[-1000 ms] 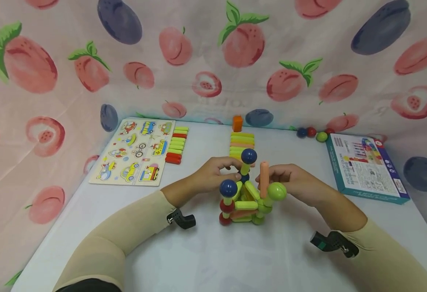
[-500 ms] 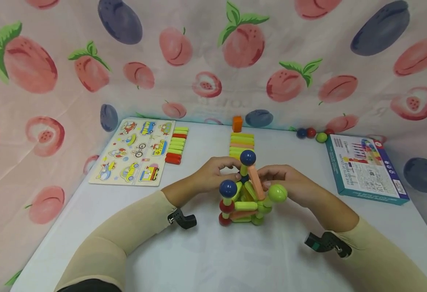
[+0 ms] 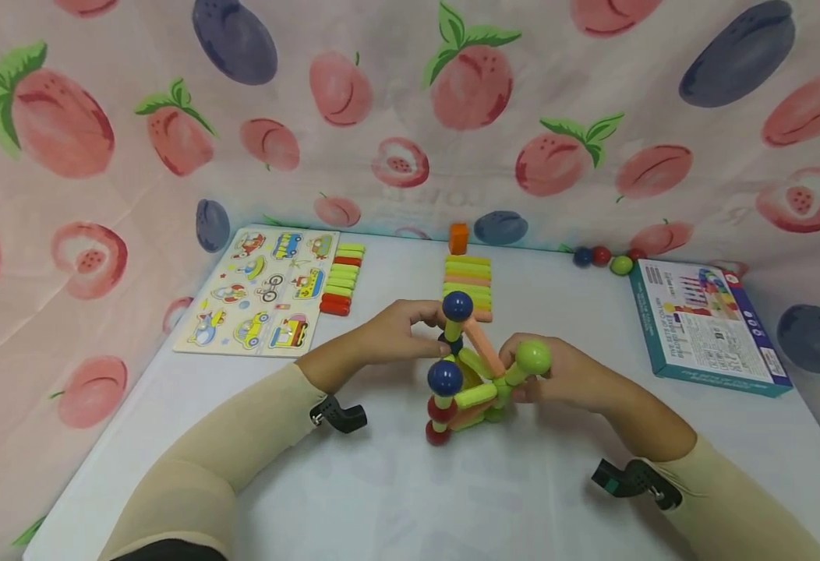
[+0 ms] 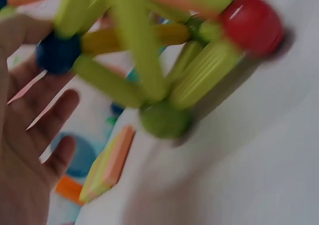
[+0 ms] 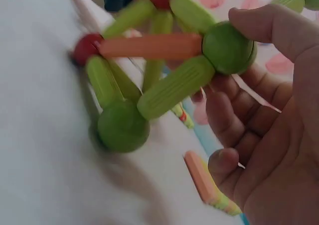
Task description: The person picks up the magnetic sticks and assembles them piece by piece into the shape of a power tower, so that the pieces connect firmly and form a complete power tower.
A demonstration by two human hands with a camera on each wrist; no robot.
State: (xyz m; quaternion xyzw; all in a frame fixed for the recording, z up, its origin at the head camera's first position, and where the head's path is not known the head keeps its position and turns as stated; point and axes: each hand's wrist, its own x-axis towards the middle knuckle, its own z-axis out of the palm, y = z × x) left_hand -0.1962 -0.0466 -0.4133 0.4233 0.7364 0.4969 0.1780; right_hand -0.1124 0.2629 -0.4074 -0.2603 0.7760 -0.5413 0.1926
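A toy structure of balls and ribbed sticks (image 3: 476, 395) is between both hands over the table, in lime, coral, yellow, red, blue and green. My left hand (image 3: 397, 333) holds its far left side; in the left wrist view thumb and finger pinch a blue ball (image 4: 59, 53), the other fingers spread loosely. On the right, my right hand (image 3: 573, 375) grips a green ball (image 5: 228, 47) with the thumb on top and fingers beneath. A coral stick (image 3: 483, 347) slants across the structure's top towards the upper blue ball (image 3: 457, 306). Whether every lower ball touches the table is unclear.
Behind the structure lies a row of lime and coral sticks (image 3: 468, 273), with an orange block (image 3: 458, 238) beyond. A vehicle puzzle board (image 3: 242, 312) and more sticks (image 3: 342, 279) lie left. At right are a box (image 3: 708, 327) and several loose balls (image 3: 601, 256).
The coral stick, upright a second ago, has tipped left towards the upper blue ball. My right hand has moved down onto the green ball, and the structure has turned and tilted slightly.
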